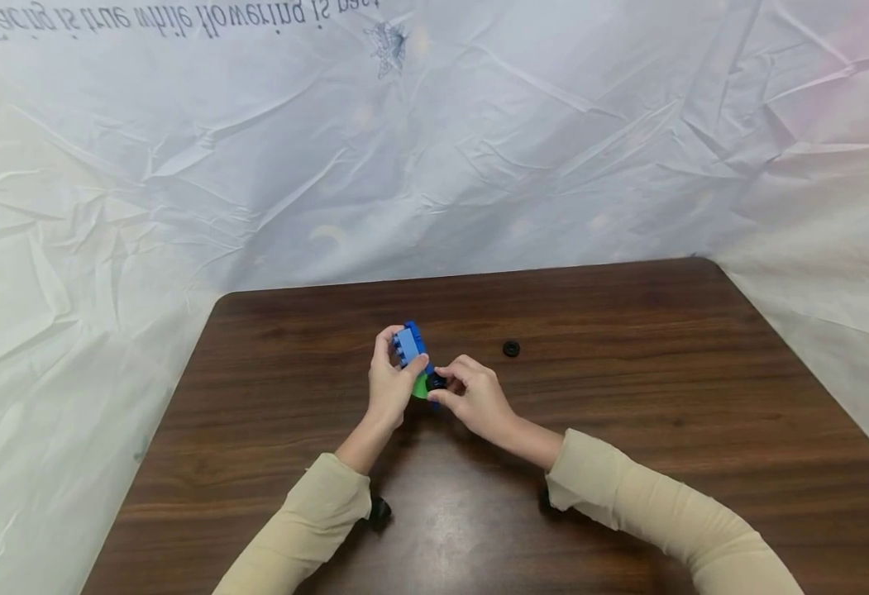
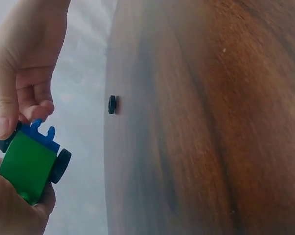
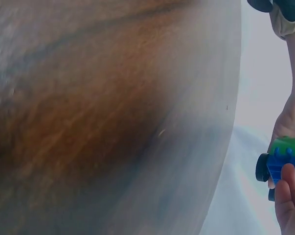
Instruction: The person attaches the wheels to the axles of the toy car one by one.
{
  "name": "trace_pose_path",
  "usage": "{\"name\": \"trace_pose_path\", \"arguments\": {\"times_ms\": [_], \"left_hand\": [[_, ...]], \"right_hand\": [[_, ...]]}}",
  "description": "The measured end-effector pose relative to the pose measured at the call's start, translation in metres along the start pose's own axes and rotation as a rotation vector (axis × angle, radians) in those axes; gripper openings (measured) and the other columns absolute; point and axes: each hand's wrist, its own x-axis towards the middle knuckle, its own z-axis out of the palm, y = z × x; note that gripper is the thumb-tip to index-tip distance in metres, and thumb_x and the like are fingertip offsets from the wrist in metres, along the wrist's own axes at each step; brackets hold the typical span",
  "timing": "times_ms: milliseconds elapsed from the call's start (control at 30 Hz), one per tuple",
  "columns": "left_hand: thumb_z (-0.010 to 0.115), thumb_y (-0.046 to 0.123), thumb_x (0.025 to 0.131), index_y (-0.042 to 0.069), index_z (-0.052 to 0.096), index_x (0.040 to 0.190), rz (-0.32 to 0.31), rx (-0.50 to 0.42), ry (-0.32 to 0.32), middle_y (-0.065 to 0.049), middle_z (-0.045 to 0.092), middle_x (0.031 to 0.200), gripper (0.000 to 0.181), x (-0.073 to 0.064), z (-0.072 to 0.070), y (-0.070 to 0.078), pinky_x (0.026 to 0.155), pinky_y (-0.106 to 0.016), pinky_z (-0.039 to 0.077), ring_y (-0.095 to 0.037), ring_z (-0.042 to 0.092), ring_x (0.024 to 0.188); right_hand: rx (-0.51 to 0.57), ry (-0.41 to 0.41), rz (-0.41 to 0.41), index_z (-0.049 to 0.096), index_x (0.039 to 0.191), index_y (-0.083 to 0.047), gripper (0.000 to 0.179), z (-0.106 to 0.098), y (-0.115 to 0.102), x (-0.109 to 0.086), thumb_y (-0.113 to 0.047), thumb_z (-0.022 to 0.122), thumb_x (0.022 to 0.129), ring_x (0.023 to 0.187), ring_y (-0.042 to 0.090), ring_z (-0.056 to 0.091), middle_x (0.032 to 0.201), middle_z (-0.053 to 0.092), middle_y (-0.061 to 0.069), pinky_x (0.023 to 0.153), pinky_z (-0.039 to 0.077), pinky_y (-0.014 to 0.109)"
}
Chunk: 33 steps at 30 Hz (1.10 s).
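My left hand (image 1: 392,388) grips a small toy car (image 1: 408,347) of blue and light blue bricks with a green end, tilted over the table. At that end my right hand (image 1: 482,403) pinches a black wheel (image 1: 436,382) between thumb and fingers, against the car's side. In the left wrist view, the rounded green brick (image 2: 27,169) faces the camera, a second black wheel (image 2: 61,166) sits on the other side, and blue hooks stick out between. The right wrist view has the car's blue base (image 3: 277,166) beside the right fingertips; the palm side is partly hidden.
A loose black wheel (image 1: 511,349) lies on the brown wooden table (image 1: 627,347), right of and beyond the hands. White printed cloth (image 1: 434,165) hangs behind the table's back edge. Dark wrist devices (image 1: 379,512) show by the sleeves.
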Motion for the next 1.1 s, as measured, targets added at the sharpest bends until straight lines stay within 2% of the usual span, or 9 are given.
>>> {"name": "trace_pose_path", "arguments": {"times_ms": [300, 467, 600, 867, 1100], "left_hand": [[0.058, 0.007, 0.083, 0.018, 0.037, 0.123, -0.004, 0.001, -0.049, -0.012, 0.045, 0.121, 0.046, 0.001, -0.002, -0.001, 0.078, -0.04, 0.049, -0.032, 0.054, 0.101], [0.059, 0.008, 0.083, 0.018, 0.038, 0.123, -0.001, 0.014, -0.079, -0.012, 0.044, 0.122, 0.047, 0.002, -0.003, -0.001, 0.078, -0.039, 0.049, -0.031, 0.053, 0.103], [0.06, 0.007, 0.082, 0.018, 0.039, 0.122, -0.009, 0.027, -0.078, -0.011, 0.045, 0.122, 0.047, 0.002, -0.003, -0.001, 0.08, -0.039, 0.048, -0.029, 0.052, 0.103], [0.06, 0.005, 0.081, 0.015, 0.039, 0.122, -0.006, 0.017, -0.106, -0.012, 0.044, 0.124, 0.048, 0.002, -0.004, -0.002, 0.085, -0.041, 0.045, -0.029, 0.049, 0.107], [0.059, 0.005, 0.081, 0.015, 0.038, 0.123, -0.009, 0.004, -0.146, -0.014, 0.042, 0.125, 0.048, 0.001, -0.003, -0.003, 0.083, -0.039, 0.045, -0.031, 0.049, 0.106]], "right_hand": [[-0.088, -0.051, -0.03, 0.061, 0.093, -0.001, 0.03, -0.007, -0.002, 0.001, -0.015, 0.073, 0.07, 0.062, 0.008, 0.052, 0.076, 0.054, 0.003, 0.054, 0.047, 0.019], [-0.11, -0.12, -0.047, 0.06, 0.097, -0.003, 0.034, -0.013, -0.001, 0.002, -0.019, 0.073, 0.071, 0.061, 0.006, 0.05, 0.075, 0.052, 0.0, 0.054, 0.045, 0.016], [-0.106, -0.192, -0.059, 0.059, 0.101, -0.004, 0.035, -0.018, 0.001, 0.002, -0.021, 0.072, 0.073, 0.062, 0.007, 0.05, 0.077, 0.053, 0.0, 0.055, 0.043, 0.014], [-0.01, -0.338, -0.02, 0.057, 0.107, -0.003, 0.036, -0.026, 0.007, 0.004, -0.018, 0.068, 0.076, 0.064, 0.007, 0.051, 0.08, 0.057, 0.003, 0.057, 0.045, 0.017], [0.103, -0.367, 0.013, 0.057, 0.108, -0.002, 0.035, -0.027, 0.008, 0.004, -0.016, 0.066, 0.078, 0.062, 0.005, 0.049, 0.077, 0.057, 0.005, 0.056, 0.046, 0.02]]}}
